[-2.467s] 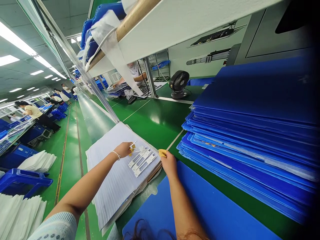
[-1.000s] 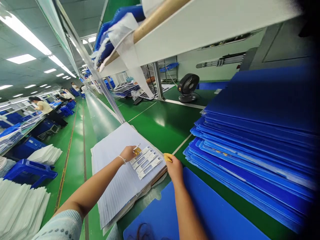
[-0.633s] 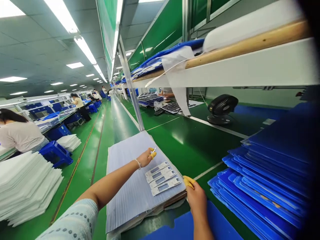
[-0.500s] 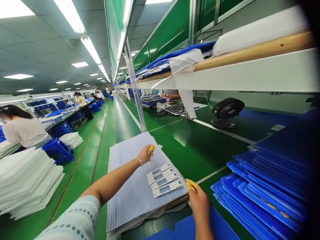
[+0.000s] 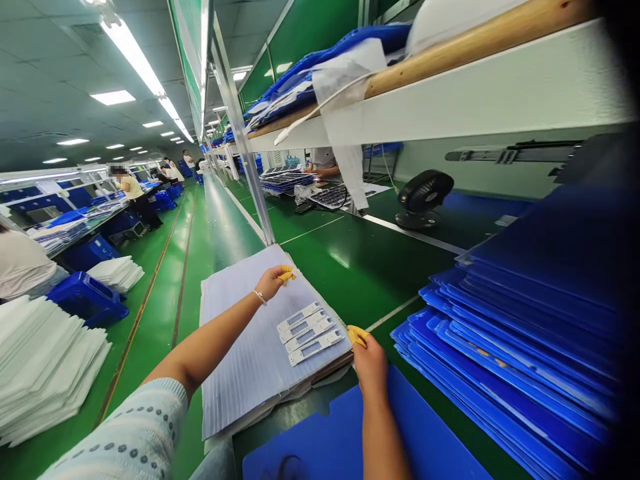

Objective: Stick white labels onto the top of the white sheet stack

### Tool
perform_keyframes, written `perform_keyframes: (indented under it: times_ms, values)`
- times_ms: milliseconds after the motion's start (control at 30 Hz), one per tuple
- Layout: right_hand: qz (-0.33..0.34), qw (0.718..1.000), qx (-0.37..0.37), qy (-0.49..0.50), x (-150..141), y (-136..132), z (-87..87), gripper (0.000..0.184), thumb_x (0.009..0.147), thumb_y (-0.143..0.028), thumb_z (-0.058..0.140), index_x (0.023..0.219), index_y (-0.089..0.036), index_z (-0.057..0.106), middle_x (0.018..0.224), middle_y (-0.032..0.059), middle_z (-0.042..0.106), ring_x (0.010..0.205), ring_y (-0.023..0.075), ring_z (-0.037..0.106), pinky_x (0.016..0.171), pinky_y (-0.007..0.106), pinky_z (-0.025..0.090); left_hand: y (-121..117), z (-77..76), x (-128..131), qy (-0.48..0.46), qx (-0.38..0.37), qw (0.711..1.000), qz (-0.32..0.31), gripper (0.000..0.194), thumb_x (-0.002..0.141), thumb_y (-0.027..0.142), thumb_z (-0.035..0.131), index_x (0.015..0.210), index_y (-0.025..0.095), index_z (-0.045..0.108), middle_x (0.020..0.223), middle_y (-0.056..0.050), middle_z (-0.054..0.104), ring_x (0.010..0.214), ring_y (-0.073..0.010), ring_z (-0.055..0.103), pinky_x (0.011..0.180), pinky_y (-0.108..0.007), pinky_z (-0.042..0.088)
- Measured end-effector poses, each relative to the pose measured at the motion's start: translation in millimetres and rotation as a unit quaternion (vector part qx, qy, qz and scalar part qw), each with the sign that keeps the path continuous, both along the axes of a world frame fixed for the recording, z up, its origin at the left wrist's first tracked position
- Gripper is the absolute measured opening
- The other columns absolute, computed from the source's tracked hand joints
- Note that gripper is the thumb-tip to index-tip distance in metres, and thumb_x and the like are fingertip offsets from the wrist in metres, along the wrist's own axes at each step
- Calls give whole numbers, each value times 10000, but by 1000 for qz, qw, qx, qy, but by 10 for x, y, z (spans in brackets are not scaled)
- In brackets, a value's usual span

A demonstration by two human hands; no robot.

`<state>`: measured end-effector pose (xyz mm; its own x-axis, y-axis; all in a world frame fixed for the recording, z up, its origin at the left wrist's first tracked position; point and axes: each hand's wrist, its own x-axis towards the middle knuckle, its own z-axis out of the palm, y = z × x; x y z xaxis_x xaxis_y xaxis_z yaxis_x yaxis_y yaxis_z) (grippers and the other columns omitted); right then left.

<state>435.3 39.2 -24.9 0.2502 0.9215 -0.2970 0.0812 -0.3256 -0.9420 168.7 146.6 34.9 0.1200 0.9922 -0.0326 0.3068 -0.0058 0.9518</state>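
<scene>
A pile of thin white sheets (image 5: 235,347) lies on the bench before me. On its right part rest several flat white plastic pieces (image 5: 310,339) with rectangular cut-outs, lying side by side. My left hand (image 5: 273,283) is over the far part of the pile, its yellow-covered fingertips pinched; whatever is between them is too small to make out. My right hand (image 5: 369,357), also with yellow finger covers, is closed at the pile's right edge near the white pieces. What it grips there is hidden.
Blue sheets (image 5: 500,360) are stacked to the right, and a flat blue sheet (image 5: 310,437) lies close to me. A black fan (image 5: 425,193) stands under the shelf (image 5: 475,87). A metal post (image 5: 253,160) rises behind the pile. White stacks (image 5: 45,367) stand left.
The view has turned and shifted, so the bench things sit further left and higher. A small white piece at my left fingertips no longer shows clearly. My right hand stays at the pile's edge.
</scene>
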Motion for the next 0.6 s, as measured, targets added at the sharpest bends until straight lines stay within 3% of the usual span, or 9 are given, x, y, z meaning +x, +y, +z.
perform_keyframes:
  times_ms: [200, 333, 500, 600]
  values:
    - [-5, 1000, 18, -1, -33, 4, -39, 501, 605, -468, 495, 945, -157, 692, 1000, 97, 696, 947, 278, 642, 881, 381, 498, -176, 4, -138, 11, 35, 991, -126, 461, 728, 573, 666, 832, 126, 625, 1217, -169, 566, 1062, -235, 573, 809, -317, 474]
    - [-8, 1000, 23, -1, -45, 8, -65, 459, 597, -391, 466, 929, -171, 694, 1009, 86, 695, 956, 273, 636, 899, 391, 487, -307, -22, -325, 83, 31, 986, -144, 345, 811, 474, 597, 796, 134, 659, 1220, -175, 544, 1137, -245, 536, 885, -352, 475]
    - [-4, 1000, 19, 7, -47, 14, -87, 485, 559, -344, 427, 932, -174, 686, 1011, 82, 692, 959, 267, 632, 909, 391, 481, -336, -21, -424, 214, -4, 972, -101, 301, 855, 280, 478, 1047, 132, 655, 1025, -120, 638, 943, -192, 594, 795, -317, 496]
    - [-3, 1000, 16, 12, -51, 14, -83, 487, 558, -355, 432, 934, -170, 680, 1016, 89, 689, 967, 268, 631, 910, 387, 481, -353, -82, -292, 282, -28, 955, -92, 367, 806, 283, 555, 1130, 131, 634, 984, -85, 659, 803, -162, 599, 762, -290, 489]
